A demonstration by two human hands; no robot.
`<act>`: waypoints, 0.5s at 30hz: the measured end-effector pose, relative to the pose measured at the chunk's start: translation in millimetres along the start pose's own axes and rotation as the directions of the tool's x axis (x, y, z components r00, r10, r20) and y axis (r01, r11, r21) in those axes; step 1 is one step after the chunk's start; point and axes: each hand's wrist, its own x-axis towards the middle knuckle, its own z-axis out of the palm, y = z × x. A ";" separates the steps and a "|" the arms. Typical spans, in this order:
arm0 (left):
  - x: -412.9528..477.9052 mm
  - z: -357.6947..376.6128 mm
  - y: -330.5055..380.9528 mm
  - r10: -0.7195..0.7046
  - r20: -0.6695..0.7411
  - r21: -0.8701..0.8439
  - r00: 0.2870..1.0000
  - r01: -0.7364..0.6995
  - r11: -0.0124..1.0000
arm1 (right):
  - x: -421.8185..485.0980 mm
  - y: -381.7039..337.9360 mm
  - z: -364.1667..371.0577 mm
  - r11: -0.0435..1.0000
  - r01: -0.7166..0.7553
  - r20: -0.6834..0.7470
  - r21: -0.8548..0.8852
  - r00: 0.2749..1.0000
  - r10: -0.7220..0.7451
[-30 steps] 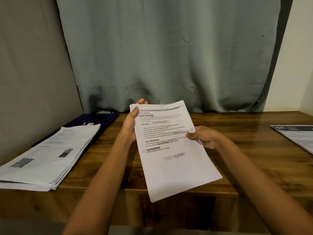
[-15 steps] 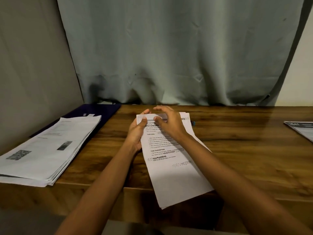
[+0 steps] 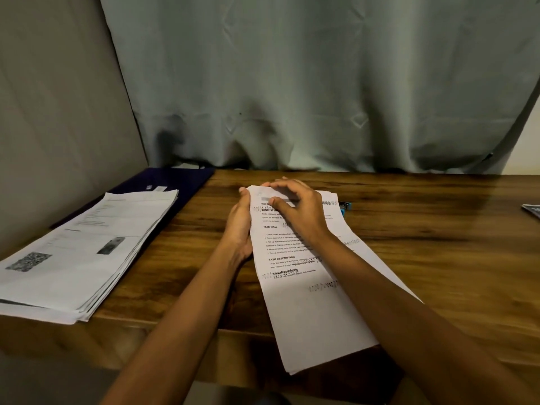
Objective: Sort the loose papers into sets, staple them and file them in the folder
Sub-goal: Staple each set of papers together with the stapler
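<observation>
One paper set (image 3: 304, 311), left grip (image 3: 240, 226) and right grip (image 3: 298, 209) both curled round its top, looks unstapled; the side pile (image 3: 87, 252) and folder (image 3: 175, 178) wait.

Brought the paper set (image 3: 306, 311) down from mid-air onto the counter (image 3: 423, 244); moved the right grip (image 3: 301, 211) off the right edge up to the top edge, fingers curled over it.

Both bare forearms reach forward and converge. The left hand (image 3: 238, 229) stands on edge and grips the left side of the paper set (image 3: 306, 311), thumb up at its top corner. The right hand (image 3: 301, 211) arches over the set's top, fingers (image 3: 285, 185) curled to the far edge, thumb pressed on the page.
</observation>
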 end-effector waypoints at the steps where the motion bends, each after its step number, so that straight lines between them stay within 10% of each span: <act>1: -0.2 0.9 -0.3 0.010 -0.002 -0.002 1.000 -0.010 1.000 | -0.6 -0.2 0.2 1.000 -0.003 -0.013 0.001 1.000 0.003; 15: -0.7 2.3 -0.9 -0.008 0.075 -0.052 0.997 0.012 0.999 | 1.5 1.8 -7.4 0.991 0.101 -0.072 -0.083 0.992 -0.107</act>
